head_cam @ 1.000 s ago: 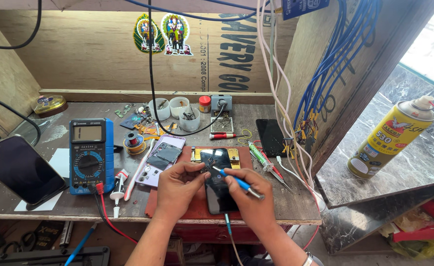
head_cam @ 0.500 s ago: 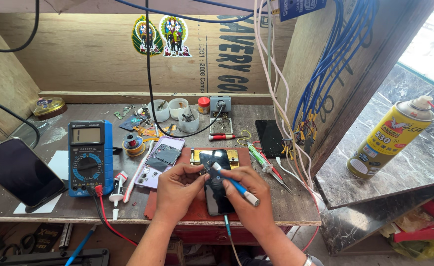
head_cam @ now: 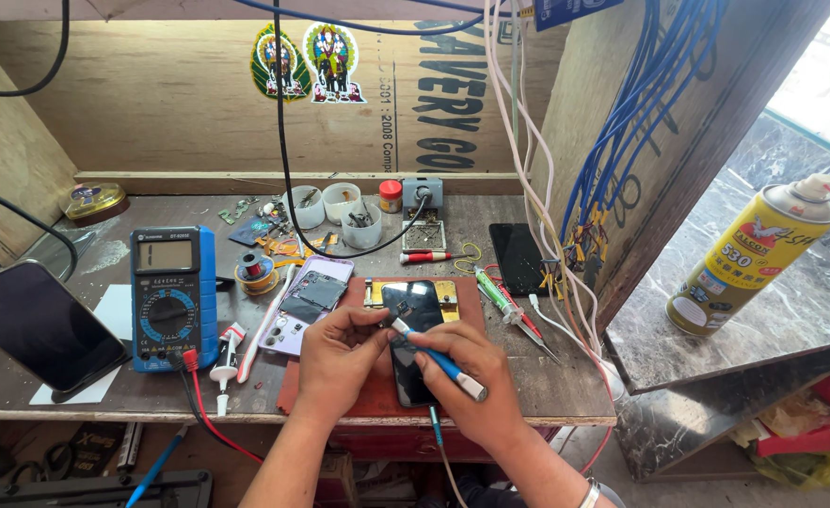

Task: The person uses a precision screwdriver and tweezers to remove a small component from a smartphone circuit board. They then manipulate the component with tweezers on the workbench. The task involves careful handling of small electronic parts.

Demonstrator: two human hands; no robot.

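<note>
Head view looks down on a cluttered wooden bench (head_cam: 547,395) walled in by plywood, with bundles of blue and white wires (head_cam: 622,150) hanging at the right and a yellow spray can (head_cam: 749,259) on a marble ledge beyond. A blue multimeter (head_cam: 172,296) stands at the left beside a dark phone (head_cam: 34,325); small white cups (head_cam: 340,202) sit at the back. On a reddish mat (head_cam: 363,400) lies a black phone (head_cam: 413,325). The left hand (head_cam: 335,357) has its grip pinched on the phone's left edge. The right hand (head_cam: 471,376) has its grip closed around a blue-handled tool (head_cam: 434,357), whose tip touches the phone near the left fingertips.
</note>
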